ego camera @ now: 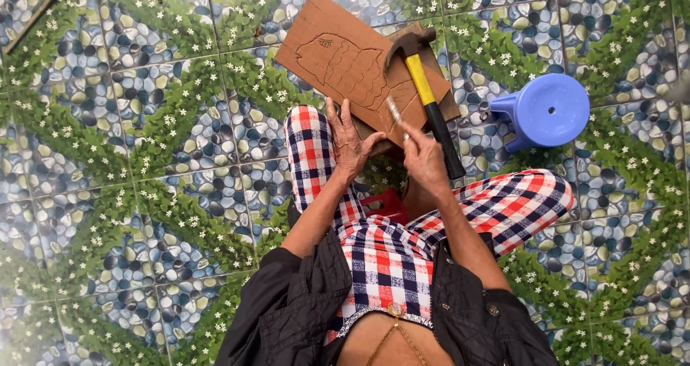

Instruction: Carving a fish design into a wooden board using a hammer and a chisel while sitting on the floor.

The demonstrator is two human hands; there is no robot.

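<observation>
A person sits low over a tiled floor (144, 158) patterned with pebbles, leaves and small white flowers, knees spread, wearing red, white and navy checked trousers and a dark jacket.

A brown wooden board (345, 64) lies tilted across the left knee (309, 140) and runs away to the far side. A fish outline is cut into its face, the head with an eye toward the far left.

The left hand (350, 145) lies on the near edge of the board, palm down, fingers spread and loosely curved, thumb out to the right. It presses on the wood rather than closing around anything.

The right hand (424, 161) is just to the right of it, fingers curled in a closed grip on a thin metal chisel (395, 113), whose shaft points up and away toward the carved lines near the fish's tail. Whether the tip touches the wood cannot be told.

A hammer (428, 96) with a dark head, yellow shaft and black grip lies on the board's right part, head far, grip passing just beside the right hand. Neither hand holds it.

A small blue plastic stool (546, 111) stands on the floor to the right, well apart from the board. A red object (384, 204) shows between the legs, partly hidden.
</observation>
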